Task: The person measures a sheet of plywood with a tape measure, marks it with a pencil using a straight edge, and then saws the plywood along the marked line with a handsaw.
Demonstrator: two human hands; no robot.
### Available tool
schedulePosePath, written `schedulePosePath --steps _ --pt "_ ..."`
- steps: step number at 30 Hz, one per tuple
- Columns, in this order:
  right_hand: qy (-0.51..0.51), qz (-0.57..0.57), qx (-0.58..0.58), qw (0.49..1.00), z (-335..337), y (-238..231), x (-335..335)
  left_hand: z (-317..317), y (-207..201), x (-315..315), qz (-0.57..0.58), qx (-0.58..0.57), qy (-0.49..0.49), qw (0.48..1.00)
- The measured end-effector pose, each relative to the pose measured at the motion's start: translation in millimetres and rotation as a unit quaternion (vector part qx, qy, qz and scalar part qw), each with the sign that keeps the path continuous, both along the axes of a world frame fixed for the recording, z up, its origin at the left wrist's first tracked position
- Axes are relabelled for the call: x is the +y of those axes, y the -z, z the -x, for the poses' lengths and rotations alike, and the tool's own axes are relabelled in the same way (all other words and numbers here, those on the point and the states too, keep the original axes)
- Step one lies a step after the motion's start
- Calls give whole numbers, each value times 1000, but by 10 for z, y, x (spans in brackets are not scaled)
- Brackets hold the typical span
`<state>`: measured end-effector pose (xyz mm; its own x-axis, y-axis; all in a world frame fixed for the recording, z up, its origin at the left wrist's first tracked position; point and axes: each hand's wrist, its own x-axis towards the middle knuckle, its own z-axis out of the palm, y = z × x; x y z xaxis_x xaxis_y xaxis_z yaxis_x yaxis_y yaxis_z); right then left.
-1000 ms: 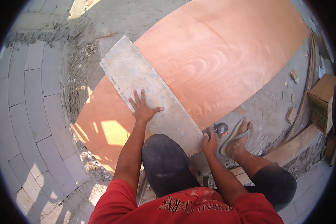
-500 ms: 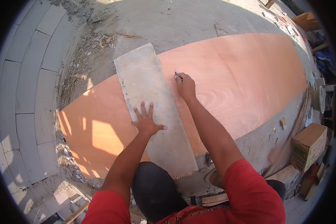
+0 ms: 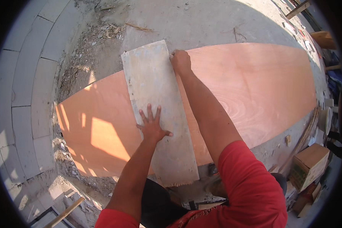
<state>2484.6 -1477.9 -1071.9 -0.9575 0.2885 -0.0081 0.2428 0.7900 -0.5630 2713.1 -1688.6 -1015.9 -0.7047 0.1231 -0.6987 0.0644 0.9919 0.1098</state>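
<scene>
A large, reddish plywood sheet (image 3: 254, 87) lies flat on the ground. Across it rests a narrower grey, worn board (image 3: 150, 74), its far end reaching past the sheet's far edge. My left hand (image 3: 152, 128) presses flat on the grey board with fingers spread. At the board's far right edge, over the plywood's far edge, my right hand (image 3: 181, 62) is closed. The slim blue pen-like tool seen in it a moment earlier is now mostly hidden by the fingers.
A pale block wall (image 3: 22, 83) runs along the left, with rubble (image 3: 106, 32) at its foot. To the right stand a cardboard box (image 3: 309, 165) and a pale bucket (image 3: 324, 121). A wooden stick (image 3: 66, 212) lies at lower left. Sunlit patches fall on the plywood's left part.
My right hand has moved away from me and slightly left, up to the grey board's far right edge. My left hand stays spread on the board. The whole view has shifted slightly.
</scene>
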Motion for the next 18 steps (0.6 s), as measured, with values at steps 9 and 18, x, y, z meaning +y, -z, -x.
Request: schedulePosePath --steps 9,18 --pt "-129 -96 28 987 -503 161 103 67 310 68 28 6 20 999" --pt "-146 20 -100 984 -3573 32 218 -277 449 230 28 40 19 999"
